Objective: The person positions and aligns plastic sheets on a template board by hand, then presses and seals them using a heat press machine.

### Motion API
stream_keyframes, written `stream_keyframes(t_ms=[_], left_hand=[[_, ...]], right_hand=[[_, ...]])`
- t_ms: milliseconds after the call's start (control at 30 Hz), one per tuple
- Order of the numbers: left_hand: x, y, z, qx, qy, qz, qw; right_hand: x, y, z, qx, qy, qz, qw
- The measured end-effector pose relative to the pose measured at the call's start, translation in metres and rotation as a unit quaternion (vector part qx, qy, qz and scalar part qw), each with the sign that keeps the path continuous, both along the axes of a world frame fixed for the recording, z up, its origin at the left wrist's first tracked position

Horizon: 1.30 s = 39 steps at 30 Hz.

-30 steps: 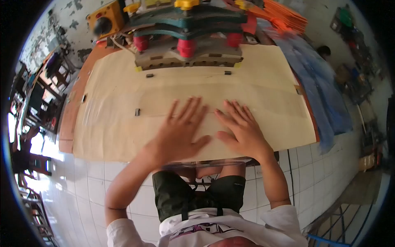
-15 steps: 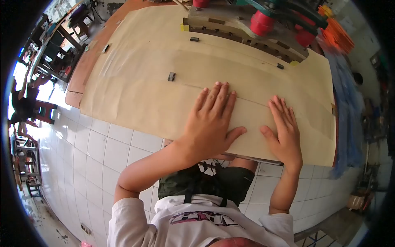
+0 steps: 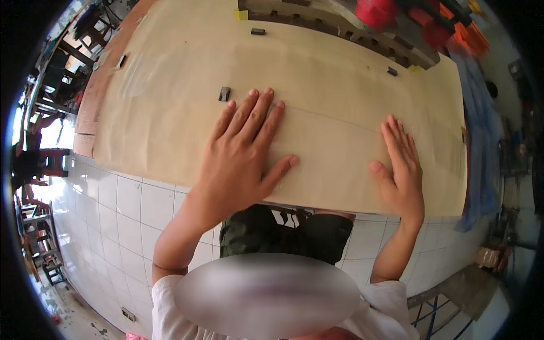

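Observation:
My left hand [image 3: 238,153] lies palm down with its fingers stretched out on the tan paper covering [image 3: 153,113] of the table. Its fingertips are just right of a small dark block [image 3: 224,93]. Further right, my right hand [image 3: 402,164] rests on its edge and palm, fingers extended and thumb apart. Between the hands a faint straight edge runs across the surface, like that of a thin clear sheet [image 3: 334,153]; its full outline cannot be made out. Neither hand grasps anything.
Other small dark blocks [image 3: 258,32] sit toward the back. A heavy slotted metal bar [image 3: 323,24] with red machine parts [image 3: 377,12] stands at the far side. Blue translucent plastic [image 3: 481,141] hangs at the right edge, near an orange stack [image 3: 470,38].
My left hand has slid left across the surface, close to the small block, widening the gap between my hands. My right hand has moved slightly right. The view has shifted a little.

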<state>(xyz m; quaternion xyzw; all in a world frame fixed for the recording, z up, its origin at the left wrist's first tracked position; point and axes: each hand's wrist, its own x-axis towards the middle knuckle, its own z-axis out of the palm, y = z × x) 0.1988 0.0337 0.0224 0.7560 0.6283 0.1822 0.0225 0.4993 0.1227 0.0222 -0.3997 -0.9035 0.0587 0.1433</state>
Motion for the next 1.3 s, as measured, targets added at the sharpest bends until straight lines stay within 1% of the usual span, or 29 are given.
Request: stream_keyframes(t_ms=[133,200,233,300,367,433,533,700,833,900,1067,1300], left_hand=[[0.003,0.001,-0.005,0.019,0.012,0.006,1.000],[0.002,0.000,-0.007,0.034,0.005,0.007,0.999],[0.002,0.000,-0.007,0.037,0.005,0.001,0.999],[0.003,-0.001,-0.008,0.037,0.004,0.011,0.999],[0.003,0.000,-0.010,0.048,0.016,0.007,0.999],[0.003,0.000,-0.011,0.059,0.031,0.000,0.998],[0.004,0.001,-0.013,0.059,0.027,0.014,0.998],[0.008,0.001,-0.010,0.054,0.024,0.015,0.998],[0.010,0.001,-0.006,0.057,0.030,0.016,0.998],[0.010,0.001,-0.005,0.051,0.026,0.020,0.998],[0.012,0.001,-0.003,0.050,0.031,0.021,0.998],[0.010,0.000,-0.004,0.024,0.041,0.030,0.998]], right_hand=[[-0.006,0.000,0.005,-0.020,0.032,-0.006,0.999],[-0.009,-0.003,0.005,-0.102,0.158,-0.034,0.982],[-0.016,-0.010,0.007,-0.098,0.159,-0.040,0.982],[-0.042,-0.026,0.014,0.019,0.073,0.000,0.997],[-0.088,-0.042,0.015,0.006,0.117,0.089,0.989],[-0.128,-0.050,0.008,0.015,0.108,0.107,0.988],[-0.158,-0.049,-0.013,0.023,0.145,0.055,0.988],[-0.130,-0.043,-0.017,0.048,0.114,0.033,0.992],[-0.101,-0.037,-0.014,0.065,0.136,-0.006,0.989],[-0.085,-0.035,-0.010,0.050,0.125,-0.035,0.990],[-0.053,-0.033,-0.008,0.058,0.101,-0.064,0.991],[-0.010,-0.029,-0.006,0.056,0.101,-0.105,0.988]])
